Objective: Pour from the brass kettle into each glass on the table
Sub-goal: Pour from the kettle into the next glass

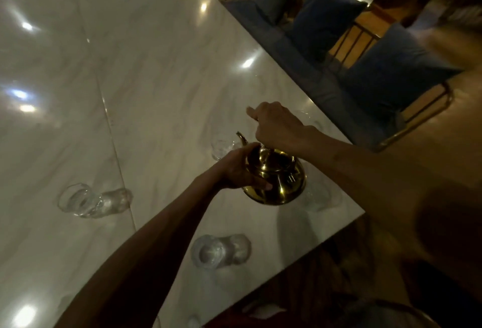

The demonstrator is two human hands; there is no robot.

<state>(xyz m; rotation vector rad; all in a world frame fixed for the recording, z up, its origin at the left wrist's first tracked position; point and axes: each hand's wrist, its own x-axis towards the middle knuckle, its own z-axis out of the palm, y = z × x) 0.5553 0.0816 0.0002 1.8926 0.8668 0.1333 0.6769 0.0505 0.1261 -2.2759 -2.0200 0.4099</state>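
Note:
The brass kettle (279, 179) hangs above the white marble table (146, 72), near its right edge. My right hand (279, 126) grips the kettle's handle from above. My left hand (240, 171) cups the kettle's left side. Its spout points up and left, over a clear glass (221, 149) partly hidden behind my left hand. A second clear glass (78, 199) stands at the left. A third glass (211, 252) stands nearer me, beside my left forearm. Another faint glass (317, 197) shows to the right of the kettle.
Chairs with brass frames and blue cushions (326, 17) line the table's far right side. The table's right edge (360, 213) runs close to the kettle. A further chair back (407, 309) shows at the bottom right. The room is dim.

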